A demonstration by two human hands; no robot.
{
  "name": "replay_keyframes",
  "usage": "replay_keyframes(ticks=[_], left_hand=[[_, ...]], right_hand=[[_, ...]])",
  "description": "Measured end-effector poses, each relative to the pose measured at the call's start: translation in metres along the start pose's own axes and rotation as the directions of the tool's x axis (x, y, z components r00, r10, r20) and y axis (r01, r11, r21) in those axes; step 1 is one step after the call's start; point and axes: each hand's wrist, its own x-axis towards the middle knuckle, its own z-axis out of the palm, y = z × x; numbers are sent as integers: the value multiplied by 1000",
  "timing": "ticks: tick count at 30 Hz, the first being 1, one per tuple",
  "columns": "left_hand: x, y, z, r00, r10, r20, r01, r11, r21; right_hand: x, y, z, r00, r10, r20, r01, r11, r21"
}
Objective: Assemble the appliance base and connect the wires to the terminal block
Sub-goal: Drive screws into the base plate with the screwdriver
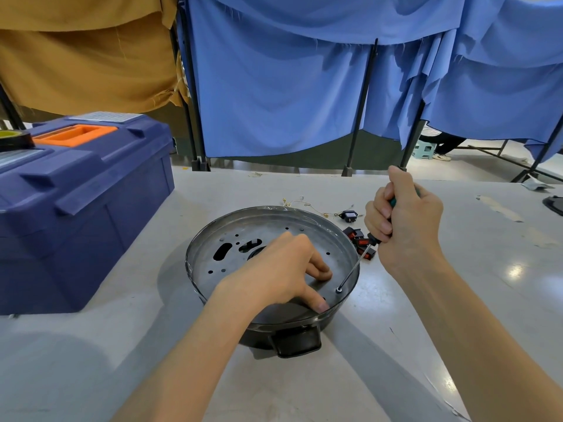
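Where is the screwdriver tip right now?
Head view: the screwdriver, gripped by the right hand, has its tip on a screw inside the appliance base near its right rim, just right of the left hand.

The pale grey table [396,345] lay before me, scuffed and glossy where the light struck it at my right. The round black base [304,324] stood on it right in front of me, its handle turned toward me. At my left sat a big blue toolbox [76,208], well apart from the base. Just past the base's right rim lay a small heap of black and red switches [358,239]. One more switch [348,216] lay beyond them, with thin wires [301,204] trailing leftward behind the base. Farther right a worn strip [499,208] marked the top. A dark thing [554,204] sat at the edge, cut off from view.
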Motion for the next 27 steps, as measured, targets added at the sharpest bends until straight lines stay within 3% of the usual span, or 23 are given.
replay_keyframes(ticks=[9,14,16,20,23,27], left_hand=[[0,-2,2,1000,19,-14,-19,1000,-12],[-1,-2,2,998,49,-43,-51,998,-28],[-1,0,2,996,71,-49,-72,997,-4],[-1,1,3,997,67,-29,-68,997,-42],[0,5,5,998,55,-7,-56,997,-53],[1,13,6,997,52,-52,-62,975,-211]], right_hand=[[-2,1,1,999,-20,25,21,999,-39],[-8,-3,5,953,35,302,-21,999,-50],[-7,-7,5,910,56,410,7,988,-152],[1,-25,-5,843,20,537,330,769,-547],[1,-44,-11,801,65,596,386,703,-597],[-4,-44,-9,798,-97,595,540,552,-635]])
